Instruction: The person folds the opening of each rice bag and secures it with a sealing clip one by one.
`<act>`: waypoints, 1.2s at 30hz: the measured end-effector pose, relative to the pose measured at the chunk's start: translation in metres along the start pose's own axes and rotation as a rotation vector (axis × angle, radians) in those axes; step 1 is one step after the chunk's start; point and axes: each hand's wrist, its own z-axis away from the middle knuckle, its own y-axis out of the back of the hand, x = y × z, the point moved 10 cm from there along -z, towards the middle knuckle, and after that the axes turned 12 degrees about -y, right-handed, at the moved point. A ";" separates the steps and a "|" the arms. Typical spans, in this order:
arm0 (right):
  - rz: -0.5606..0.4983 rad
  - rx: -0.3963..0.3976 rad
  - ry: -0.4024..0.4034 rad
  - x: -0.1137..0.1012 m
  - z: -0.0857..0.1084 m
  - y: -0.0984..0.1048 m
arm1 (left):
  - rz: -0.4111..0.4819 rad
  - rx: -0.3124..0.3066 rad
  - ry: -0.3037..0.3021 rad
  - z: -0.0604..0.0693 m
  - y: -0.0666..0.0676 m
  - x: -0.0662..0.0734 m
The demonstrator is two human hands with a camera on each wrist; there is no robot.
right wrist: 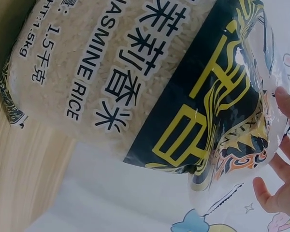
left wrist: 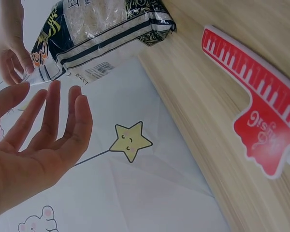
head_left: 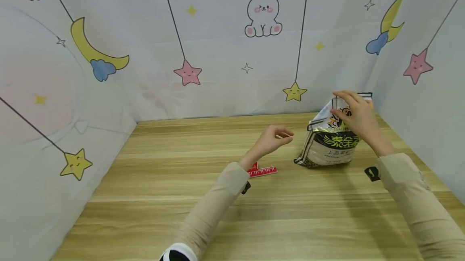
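A rice bag (head_left: 328, 157) (left wrist: 94, 24) (right wrist: 99, 72) with a dark band and yellow lettering stands upright at the table's right rear, its clear upper part creased. My right hand (head_left: 359, 119) (left wrist: 10, 48) (right wrist: 286, 193) is at the bag's top, fingers spread, a fingertip against the plastic in the right wrist view. Left of the bag, my left hand (head_left: 270, 140) (left wrist: 43, 145) hovers with loosely bent fingers, holding nothing. Below it on the table lies a red clip-like piece (head_left: 267, 171) (left wrist: 263, 99) with a piano-key pattern and "Music" lettering, partly hidden by my left wrist in the head view.
The wooden table (head_left: 163, 172) spreads out in front and to the left. A white cloth (head_left: 225, 43) printed with stars, moons and a rabbit hangs behind it and at both sides, close behind the bag.
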 end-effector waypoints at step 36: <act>-0.028 -0.024 -0.029 0.003 -0.001 -0.001 | 0.083 0.001 0.311 0.065 0.028 -0.079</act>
